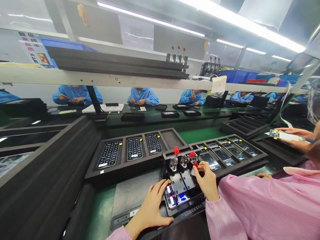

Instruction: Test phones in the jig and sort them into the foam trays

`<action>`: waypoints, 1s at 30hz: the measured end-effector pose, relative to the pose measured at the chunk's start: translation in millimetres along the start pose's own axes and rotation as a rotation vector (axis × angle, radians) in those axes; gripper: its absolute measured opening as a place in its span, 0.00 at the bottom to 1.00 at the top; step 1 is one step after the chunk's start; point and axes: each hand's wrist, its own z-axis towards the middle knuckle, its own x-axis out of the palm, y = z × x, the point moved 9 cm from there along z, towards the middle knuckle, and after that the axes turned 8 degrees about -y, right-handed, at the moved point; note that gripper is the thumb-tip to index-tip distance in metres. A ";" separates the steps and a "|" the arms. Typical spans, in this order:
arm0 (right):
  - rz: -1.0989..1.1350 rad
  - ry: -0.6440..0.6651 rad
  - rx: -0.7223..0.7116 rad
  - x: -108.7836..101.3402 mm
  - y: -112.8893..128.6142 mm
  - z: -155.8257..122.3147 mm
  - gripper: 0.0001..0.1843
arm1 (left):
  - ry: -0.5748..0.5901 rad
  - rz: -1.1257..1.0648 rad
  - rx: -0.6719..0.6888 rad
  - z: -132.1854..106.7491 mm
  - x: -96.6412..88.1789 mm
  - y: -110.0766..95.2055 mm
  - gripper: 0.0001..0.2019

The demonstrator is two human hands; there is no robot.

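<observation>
A lit phone (172, 198) lies in a black clamping fixture (192, 210) in front of me, partly covered by flat metal plates (178, 183). My left hand (153, 205) is open at the fixture's left side, its fingertips at the phone's upper left edge and its thumb near the front. With thumb and fingers, my right hand (208, 180) grips the red handle (195, 164) of the rightmost toggle clamp. Two more clamps stand beside it, and a red-tipped lever (176, 150) on the left one points up.
Behind the fixture, a foam tray (92, 174) holds three lit phones; another tray (262, 155) holds several phones. Black foam walls (72, 156) rise at left. At right, a co-worker's hands (297, 140) hold a phone. People in blue sit across the bench beneath a shelf (140, 81).
</observation>
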 end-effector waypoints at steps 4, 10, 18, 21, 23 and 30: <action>0.000 0.002 -0.011 1.1 -1.2 0.6 0.13 | -0.001 -0.004 -0.003 -0.4 0.5 0.4 0.55; -0.010 0.006 -0.022 2.3 0.1 2.0 0.13 | -0.002 -0.001 0.002 -0.4 0.8 1.7 0.55; -0.070 0.007 -0.050 7.7 1.1 4.6 0.13 | -0.002 -0.011 0.021 -1.4 -2.7 -1.6 0.55; -0.082 0.009 -0.057 11.1 -1.7 5.8 0.12 | -0.003 -0.016 0.011 -2.0 -5.3 -1.8 0.54; -0.087 0.012 -0.067 12.7 -1.5 5.9 0.12 | -0.013 -0.013 0.008 -2.0 -6.5 -2.4 0.53; -0.185 -0.128 -0.122 -29.8 36.9 13.2 0.23 | 0.033 0.059 -0.030 -0.9 0.9 -3.8 0.53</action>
